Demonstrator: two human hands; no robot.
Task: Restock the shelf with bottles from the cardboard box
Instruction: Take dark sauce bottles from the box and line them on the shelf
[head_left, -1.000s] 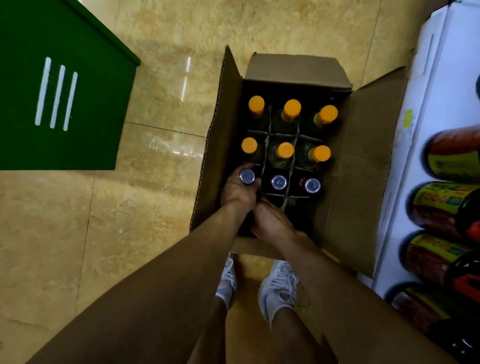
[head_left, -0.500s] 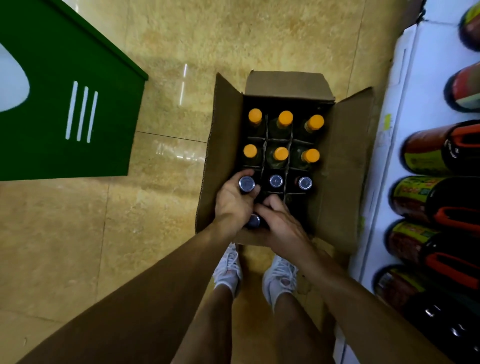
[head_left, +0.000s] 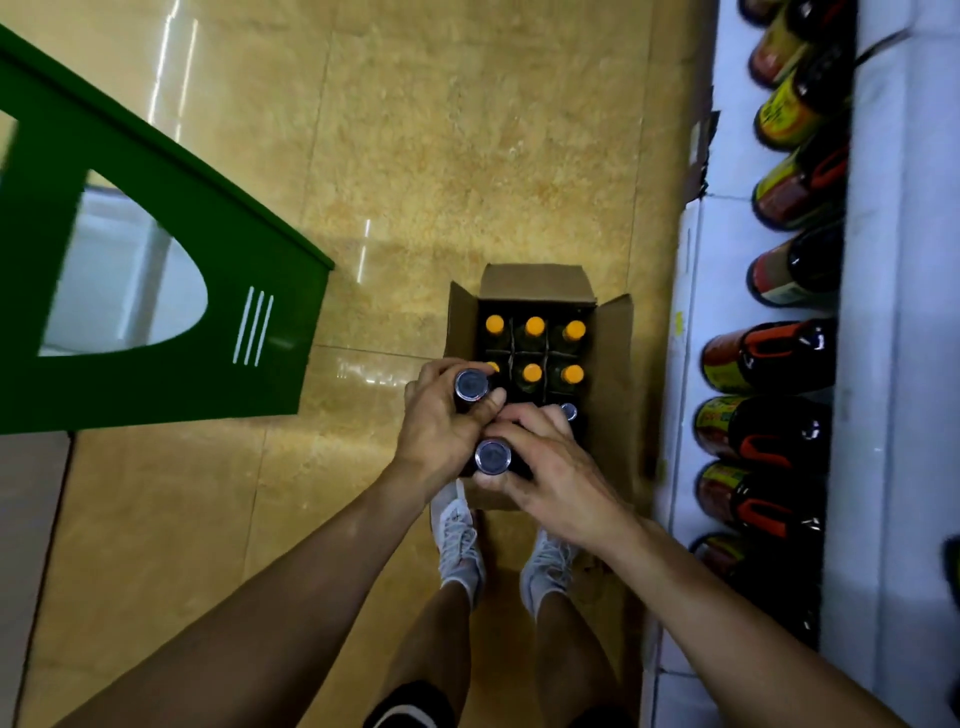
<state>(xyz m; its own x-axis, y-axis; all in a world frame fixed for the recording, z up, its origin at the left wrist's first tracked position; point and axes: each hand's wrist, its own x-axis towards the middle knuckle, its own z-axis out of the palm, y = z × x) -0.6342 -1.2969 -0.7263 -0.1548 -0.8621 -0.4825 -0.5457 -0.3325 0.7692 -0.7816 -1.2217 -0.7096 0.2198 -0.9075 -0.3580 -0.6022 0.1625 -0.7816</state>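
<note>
An open cardboard box (head_left: 615, 364) stands on the floor below me. Several orange-capped bottles (head_left: 534, 327) fill its far cells, and one dark-capped bottle (head_left: 569, 411) stays in a near cell. My left hand (head_left: 439, 421) grips a dark bottle with a silver-rimmed cap (head_left: 471, 384), raised above the box's left edge. My right hand (head_left: 550, 467) is closed around a second dark-capped bottle (head_left: 492, 457), lifted over the box's near edge. Both bottle bodies are hidden by my fingers. The white shelf (head_left: 883, 364) runs along the right.
Large dark bottles with red and yellow labels (head_left: 769, 358) lie in a row on the shelf. A green stand (head_left: 156, 332) with a cut-out stands at the left on the tan tiled floor. My feet in white shoes (head_left: 457, 540) are just behind the box.
Both hands have risen out of the box, each bringing a dark-capped bottle up with it. The view has pulled up and back, so the box looks smaller.
</note>
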